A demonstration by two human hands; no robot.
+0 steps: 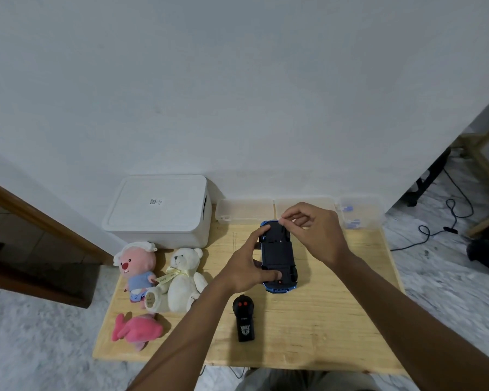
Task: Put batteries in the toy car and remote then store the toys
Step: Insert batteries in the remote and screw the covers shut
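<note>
A blue toy car (279, 255) lies upside down on the wooden table (336, 320), its black underside facing up. My left hand (249, 266) grips the car along its left side, thumb on the near end. My right hand (314, 232) hovers over the car's far end, thumb and forefinger pinched together at the car's far edge; whether anything is between them I cannot tell. The black remote (244, 317) with two red buttons lies face up nearer to me. Blue batteries lie in a clear tub (359, 215) at the back right.
A white lidded storage box (158, 211) stands at the back left. Two more clear tubs (244, 211) sit beside it along the wall. A pink plush in blue (137, 266), a white teddy bear (181, 277) and a pink plush (137, 330) lie on the table's left side.
</note>
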